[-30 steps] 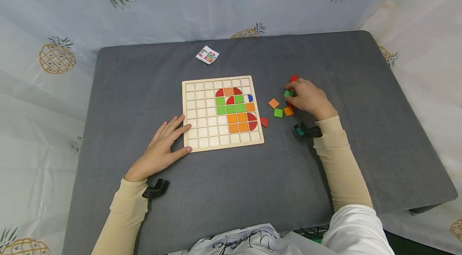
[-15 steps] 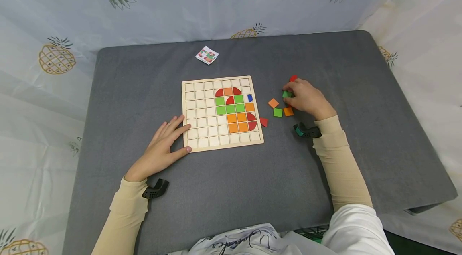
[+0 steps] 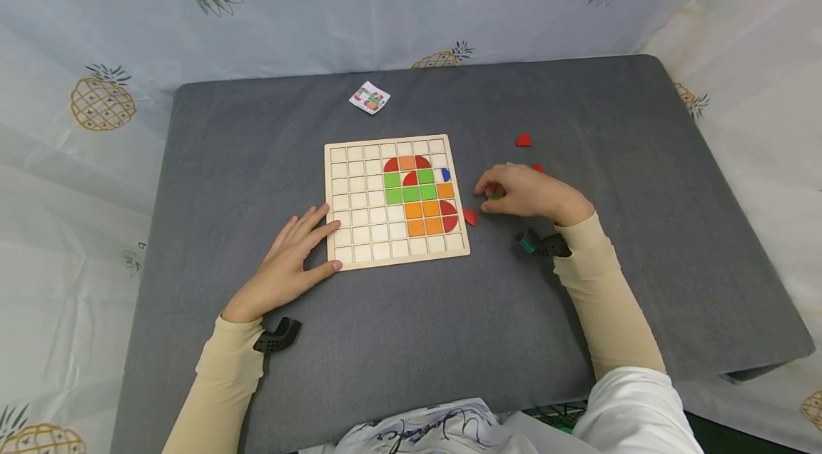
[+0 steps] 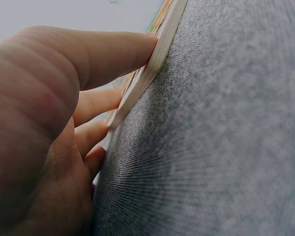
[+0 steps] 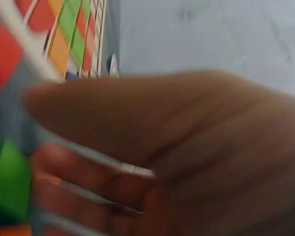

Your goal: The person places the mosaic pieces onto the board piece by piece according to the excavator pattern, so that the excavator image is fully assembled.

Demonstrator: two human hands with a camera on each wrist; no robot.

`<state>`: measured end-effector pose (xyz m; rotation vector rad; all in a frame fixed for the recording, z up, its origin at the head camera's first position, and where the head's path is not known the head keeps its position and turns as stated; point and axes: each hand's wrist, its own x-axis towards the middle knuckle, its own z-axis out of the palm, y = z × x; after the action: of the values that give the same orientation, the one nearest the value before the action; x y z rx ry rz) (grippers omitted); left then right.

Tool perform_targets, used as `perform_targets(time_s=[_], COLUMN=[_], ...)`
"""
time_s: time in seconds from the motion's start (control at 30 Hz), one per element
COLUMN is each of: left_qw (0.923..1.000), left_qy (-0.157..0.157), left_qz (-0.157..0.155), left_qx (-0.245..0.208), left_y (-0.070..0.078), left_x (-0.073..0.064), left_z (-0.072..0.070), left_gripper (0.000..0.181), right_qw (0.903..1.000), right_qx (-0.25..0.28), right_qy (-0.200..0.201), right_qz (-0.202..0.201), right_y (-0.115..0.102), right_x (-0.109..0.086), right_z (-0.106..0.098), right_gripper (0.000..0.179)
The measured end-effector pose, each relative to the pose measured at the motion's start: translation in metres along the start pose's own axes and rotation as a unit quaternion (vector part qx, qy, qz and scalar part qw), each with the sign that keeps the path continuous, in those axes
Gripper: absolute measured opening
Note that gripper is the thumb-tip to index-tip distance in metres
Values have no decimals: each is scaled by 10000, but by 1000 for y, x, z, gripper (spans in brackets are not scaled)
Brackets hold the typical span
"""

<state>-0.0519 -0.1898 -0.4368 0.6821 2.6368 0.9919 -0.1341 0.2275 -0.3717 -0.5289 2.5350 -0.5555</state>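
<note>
- Right of the board [image 3: 361, 218], over the gray table [image 3: 411, 325]: R hand [image 3: 531, 191] hangs low, hiding most of what's beneath.
- Key relation: green pc [image 5: 12, 182] sits just past its fingertips in R wrist view (blurry). Head view shows a green sliver btwn thumb & fingers; can't tell if same pc.
- R hand is nearer by far; L hand [image 3: 285, 268] is well apart, at board's L edge.
- Red wedge [image 3: 470, 217] lies btwn R hand & board, by the R rim.
- R grip: fingers bent, tips look apart from thumb; too blurred to tell if they touch or hold a pc.
- L grip: fingers spread, straight, tips on board edge.
- Looks: green pc is bright, plain, straight-edged; partly cut off, so no long axis shows. Orange pc [image 5: 12, 231] just below it in that view.
- Board: pale wood grid; R part has orange squares [image 3: 433, 225], green squares [image 3: 409, 194], red quarter-rounds [image 3: 449, 224], one blue pc [image 3: 446, 175].
</note>
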Motion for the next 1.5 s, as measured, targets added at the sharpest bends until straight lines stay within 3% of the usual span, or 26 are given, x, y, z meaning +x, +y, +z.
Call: perform_targets(time_s=[0.13,0.37,0.57,0.83,1.07,1.2,1.37,1.5], left_qw=[10000,10000,10000,10000,10000,9999,10000,10000], left_qy=[44,3,11,32,43,60,23,-10], left_qz=[21,-2,6,4,40,79,73,50], left_qx=[-12,-19,5,9,27,64,52,5], left_y=[1,1,0,-1,-2,-4,-4,-4], left_x=[0,0,0,0,0,0,0,0], left_z=[1,0,1,2,1,0,-1,-1], left_gripper=[69,69,69,68,69,69,70,70], right_qw=[9984,9976,9983,9998,9986,9947,9893,9876], right_qx=[54,-80,-109,-58,151,382,849,921], right_qy=[-565,-662,-574,-160,229,580,510,329], right_qz=[-35,191,9,-54,-454,-755,-1071,-1225], right_y=[-18,-25,-23,-20,-21,-29,-42,-52], right_x=[1,5,7,3,4,5,19,35], right_z=[8,19,19,14,10,9,12,17], right_gripper=[33,35,22,26,7,10,18,19])
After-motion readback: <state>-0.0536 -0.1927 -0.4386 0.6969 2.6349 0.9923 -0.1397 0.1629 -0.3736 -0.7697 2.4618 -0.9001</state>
